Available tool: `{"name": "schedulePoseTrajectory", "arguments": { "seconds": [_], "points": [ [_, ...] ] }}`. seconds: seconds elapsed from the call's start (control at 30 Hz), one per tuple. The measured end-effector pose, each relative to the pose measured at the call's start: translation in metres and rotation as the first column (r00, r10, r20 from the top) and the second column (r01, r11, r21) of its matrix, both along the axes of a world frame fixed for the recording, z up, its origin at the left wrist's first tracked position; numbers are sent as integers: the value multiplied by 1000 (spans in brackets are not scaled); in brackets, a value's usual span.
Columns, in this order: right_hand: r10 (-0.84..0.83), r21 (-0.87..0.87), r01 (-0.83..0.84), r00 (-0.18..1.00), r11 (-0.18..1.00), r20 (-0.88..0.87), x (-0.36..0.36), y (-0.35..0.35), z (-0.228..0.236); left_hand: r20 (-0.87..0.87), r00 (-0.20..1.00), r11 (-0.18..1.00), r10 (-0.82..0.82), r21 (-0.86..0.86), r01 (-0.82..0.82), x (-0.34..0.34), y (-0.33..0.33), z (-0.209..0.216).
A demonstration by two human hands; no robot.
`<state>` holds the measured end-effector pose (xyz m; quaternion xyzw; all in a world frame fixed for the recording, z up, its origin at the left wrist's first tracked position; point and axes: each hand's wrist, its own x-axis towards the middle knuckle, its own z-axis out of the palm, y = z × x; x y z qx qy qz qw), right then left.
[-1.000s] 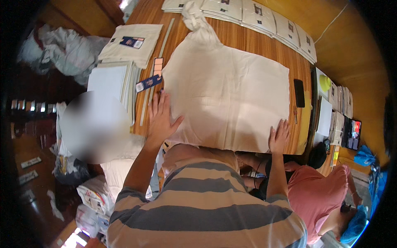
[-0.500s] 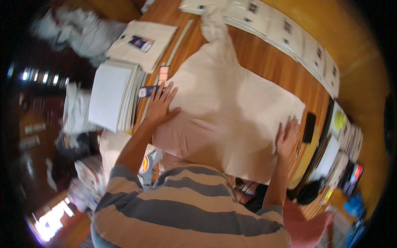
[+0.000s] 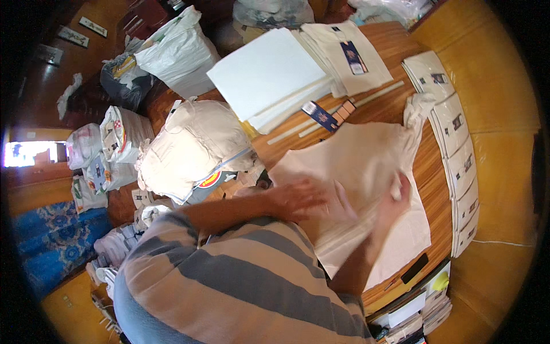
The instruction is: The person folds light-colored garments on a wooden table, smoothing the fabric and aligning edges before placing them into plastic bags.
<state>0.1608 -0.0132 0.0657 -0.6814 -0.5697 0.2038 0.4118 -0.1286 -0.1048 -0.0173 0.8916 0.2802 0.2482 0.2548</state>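
Note:
A cream shirt [image 3: 395, 246] lies spread on the wooden table, and one sleeve [image 3: 417, 114] stretches out bunched toward the far right. My left hand [image 3: 298, 198], smeared by motion, is over the shirt's near left part with its fingers stretched out. Further right, my right hand [image 3: 395, 198] is above the shirt with its fingers curled around a small pale bit that I cannot make out. Beyond the shirt's far edge lie a dark blue tag [image 3: 321, 116] and a strip of peach-coloured squares [image 3: 344, 112].
A stack of white sheets [image 3: 269, 74] and folded cream garments with a tag [image 3: 366, 57] stand at the far side. Packed shirts [image 3: 458, 155] line the right edge. A black phone-like object [image 3: 414, 269] is at the near right. Cream cloth [image 3: 195, 143] is piled at left.
The view has turned to the left. Both hands were flat on the shirt's two sides; now they are closer together, and the right hand's fingers have curled.

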Motion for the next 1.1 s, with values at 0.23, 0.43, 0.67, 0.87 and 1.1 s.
{"name": "schedulePoseTrajectory", "arguments": {
  "seconds": [0.23,0.43,0.67,0.87,1.1],
  "points": [
    [561,-74,-642,601,763,570,-354,70,-6,-41,968,884,246,-400,-241,-137,-41,33],
    [618,-325,-602,376,730,690,-394,65,-31,-69,857,648,511,-623,-437,-200,-59,68],
    [770,-92,-784,570,614,286,-278,28,133,578,112,560,808,-696,-450,-152,-18,82],
    [416,65,-429,812,901,-409,2,-77,122,508,622,643,596,-766,9,-80,43,127],
    [-443,-377,252,657,891,-609,162,-262,-36,71,997,966,38,-259,-19,93,86,39]
  ]
}}
